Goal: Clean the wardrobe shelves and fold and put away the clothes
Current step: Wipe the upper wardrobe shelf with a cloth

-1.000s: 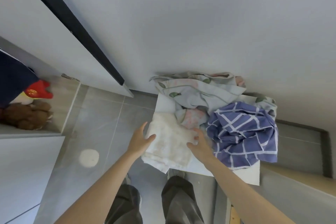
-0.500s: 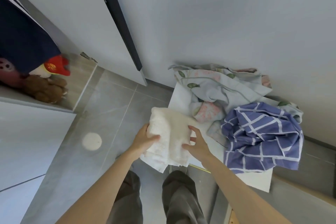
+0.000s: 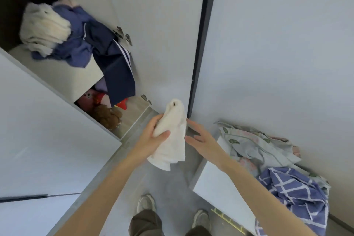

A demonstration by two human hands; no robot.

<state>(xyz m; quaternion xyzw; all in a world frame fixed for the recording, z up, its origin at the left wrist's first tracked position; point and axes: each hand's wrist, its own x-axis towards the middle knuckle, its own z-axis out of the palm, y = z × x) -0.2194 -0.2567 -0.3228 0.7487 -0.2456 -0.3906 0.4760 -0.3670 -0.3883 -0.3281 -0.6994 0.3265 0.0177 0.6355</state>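
My left hand point(image 3: 153, 134) grips a folded white cloth point(image 3: 171, 138) and holds it up in the air in front of the wardrobe. My right hand point(image 3: 201, 138) is open just to the right of the cloth, fingers spread, not holding it. On the upper wardrobe shelf point(image 3: 63, 74) lie a cream fluffy garment point(image 3: 42, 28) and crumpled blue clothes point(image 3: 76, 44). A navy garment with white stripes point(image 3: 116, 69) hangs over the shelf edge. A floral sheet point(image 3: 256, 145) and a blue checked cloth point(image 3: 293, 195) lie on a white surface point(image 3: 216, 186) at the right.
The lower shelf point(image 3: 132, 119) holds a brown plush toy point(image 3: 107, 117) and red and pink toys point(image 3: 92, 99). An open wardrobe door point(image 3: 162, 34) stands behind the cloth, with a dark edge point(image 3: 201, 44). My shoes point(image 3: 145, 203) stand on the grey floor.
I lifted the white cloth off the white surface and carried it left and up toward the wardrobe. My right hand let go of it. The view swung toward the shelves.
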